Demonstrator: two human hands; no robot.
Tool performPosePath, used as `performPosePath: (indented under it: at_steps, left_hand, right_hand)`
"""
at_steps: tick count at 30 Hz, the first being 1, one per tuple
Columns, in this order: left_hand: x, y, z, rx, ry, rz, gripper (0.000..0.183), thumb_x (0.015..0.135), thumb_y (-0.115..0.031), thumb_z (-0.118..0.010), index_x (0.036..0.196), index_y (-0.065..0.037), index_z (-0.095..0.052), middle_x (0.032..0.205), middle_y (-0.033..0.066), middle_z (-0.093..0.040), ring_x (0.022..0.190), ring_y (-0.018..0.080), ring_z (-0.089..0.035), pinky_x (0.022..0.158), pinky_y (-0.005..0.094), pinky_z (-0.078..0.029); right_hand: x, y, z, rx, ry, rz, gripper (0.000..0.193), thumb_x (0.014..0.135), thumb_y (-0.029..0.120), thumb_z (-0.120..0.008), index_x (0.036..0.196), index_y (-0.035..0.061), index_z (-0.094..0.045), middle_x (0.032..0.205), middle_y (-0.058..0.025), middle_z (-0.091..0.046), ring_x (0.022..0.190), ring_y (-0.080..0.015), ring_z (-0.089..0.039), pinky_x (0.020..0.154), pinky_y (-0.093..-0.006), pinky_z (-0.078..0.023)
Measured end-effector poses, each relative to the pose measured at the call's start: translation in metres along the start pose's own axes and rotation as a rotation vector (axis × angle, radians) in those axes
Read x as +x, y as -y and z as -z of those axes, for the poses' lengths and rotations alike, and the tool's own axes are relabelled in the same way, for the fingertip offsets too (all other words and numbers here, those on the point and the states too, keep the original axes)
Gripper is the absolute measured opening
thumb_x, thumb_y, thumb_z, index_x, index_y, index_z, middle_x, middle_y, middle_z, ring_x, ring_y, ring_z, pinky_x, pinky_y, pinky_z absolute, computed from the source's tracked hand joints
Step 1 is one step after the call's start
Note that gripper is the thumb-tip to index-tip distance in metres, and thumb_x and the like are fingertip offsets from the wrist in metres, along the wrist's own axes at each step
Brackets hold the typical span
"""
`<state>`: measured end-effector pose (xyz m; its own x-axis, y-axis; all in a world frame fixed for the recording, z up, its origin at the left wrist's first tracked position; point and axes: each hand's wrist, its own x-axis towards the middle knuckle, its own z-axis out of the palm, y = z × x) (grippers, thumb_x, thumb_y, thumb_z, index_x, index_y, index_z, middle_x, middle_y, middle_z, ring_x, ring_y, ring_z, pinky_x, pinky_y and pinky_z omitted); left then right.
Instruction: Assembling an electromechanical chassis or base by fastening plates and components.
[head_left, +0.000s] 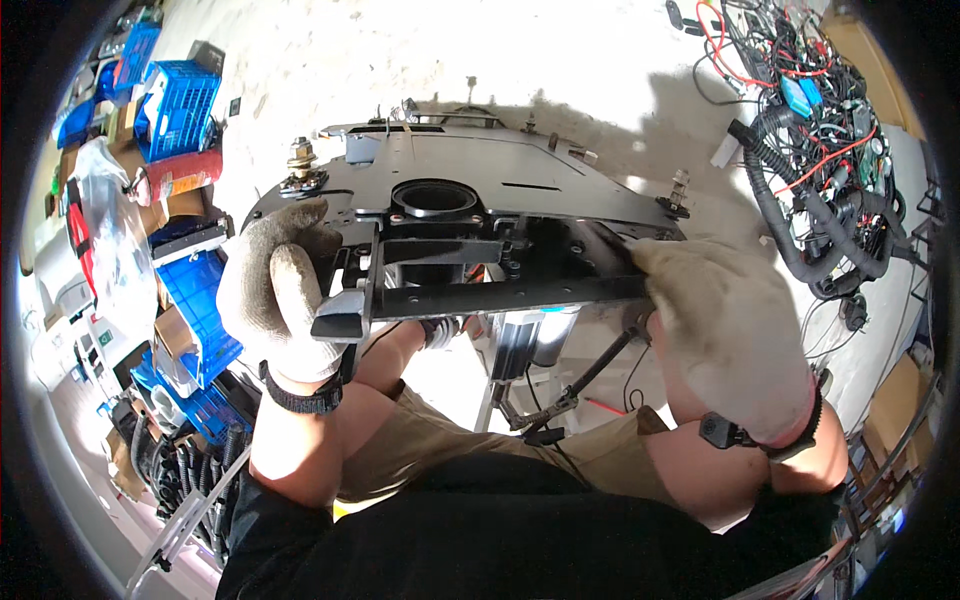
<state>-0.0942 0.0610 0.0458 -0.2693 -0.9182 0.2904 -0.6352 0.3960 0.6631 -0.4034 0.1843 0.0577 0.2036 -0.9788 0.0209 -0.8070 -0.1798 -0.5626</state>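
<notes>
In front of me is a flat black metal plate assembly (pixel 480 165) with a round black ring (pixel 434 198) near its front edge and bolts standing at its corners. A black bracket (pixel 500 297) with small holes runs along the side nearest me. My left hand (pixel 280 285), in a pale knit glove, is curled round the assembly's left end, below a brass-coloured bolt stack (pixel 301 160). At the right end my gloved right hand (pixel 720 330) grips the edge, its fingertips partly hidden behind the metal. Beneath the bracket a silver cylinder (pixel 515 345) shows.
Blue crates (pixel 185 105) and a red cylinder (pixel 185 175) are stacked at the left, with black corrugated hoses (pixel 190 480) below. A large tangle of cables (pixel 820 130) lies at the right. A black rod (pixel 590 380) slants between my knees.
</notes>
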Motion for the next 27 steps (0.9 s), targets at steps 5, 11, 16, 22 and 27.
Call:
performPosePath:
  at_steps: [5,11,16,22,27]
  left_hand:
    - [0.004,0.003,0.003,0.054,0.035,-0.084,0.045,0.106,-0.032,-0.050,0.105,0.006,-0.073,0.084,0.0095,-0.073,0.071,0.0150,-0.064,0.065,0.0276,-0.049]
    - [0.019,-0.004,-0.008,0.024,-0.016,-0.221,0.031,0.102,-0.021,-0.057,0.107,0.006,-0.073,0.085,0.0145,-0.073,0.075,0.0230,-0.070,0.072,0.0335,-0.055]
    - [0.047,-0.029,-0.025,-0.020,-0.073,-0.367,0.016,0.092,-0.020,-0.067,0.086,-0.006,-0.072,0.075,0.0117,-0.066,0.066,0.0273,-0.064,0.064,0.0376,-0.051]
    - [0.054,-0.014,-0.040,-0.090,-0.102,-0.335,0.015,0.093,-0.014,-0.063,0.081,-0.005,-0.065,0.067,0.0102,-0.055,0.061,0.0279,-0.055,0.058,0.0391,-0.045]
    - [0.049,-0.007,-0.046,0.163,-0.463,-0.752,0.021,0.097,-0.018,-0.063,0.083,-0.002,-0.066,0.066,0.0081,-0.056,0.059,0.0217,-0.054,0.056,0.0348,-0.044]
  right_hand:
    - [-0.005,0.002,0.023,0.004,-0.019,-0.160,0.025,0.079,-0.005,-0.072,0.104,-0.0014,-0.073,0.091,-0.0170,-0.074,0.082,-0.0368,-0.071,0.077,-0.0388,-0.056]
    - [-0.036,0.009,0.066,0.022,-0.176,-0.123,0.024,0.068,0.002,-0.080,0.091,0.0070,-0.076,0.080,-0.0116,-0.074,0.073,-0.0315,-0.072,0.073,-0.0393,-0.057]
    - [-0.050,-0.003,0.082,0.287,0.462,-0.129,0.010,0.072,-0.001,-0.072,0.074,0.0079,-0.076,0.068,-0.0077,-0.070,0.063,-0.0249,-0.069,0.060,-0.0333,-0.052]
    - [-0.103,-0.099,-0.057,0.617,1.118,-0.458,0.020,0.096,0.014,-0.062,0.097,-0.0012,-0.074,0.089,-0.0137,-0.075,0.080,-0.0231,-0.072,0.077,-0.0371,-0.056]
    - [-0.201,-0.160,-0.209,0.733,0.786,-0.717,0.030,0.095,0.033,-0.070,0.103,0.0049,-0.077,0.101,-0.0140,-0.077,0.083,-0.0232,-0.074,0.078,-0.0348,-0.059]
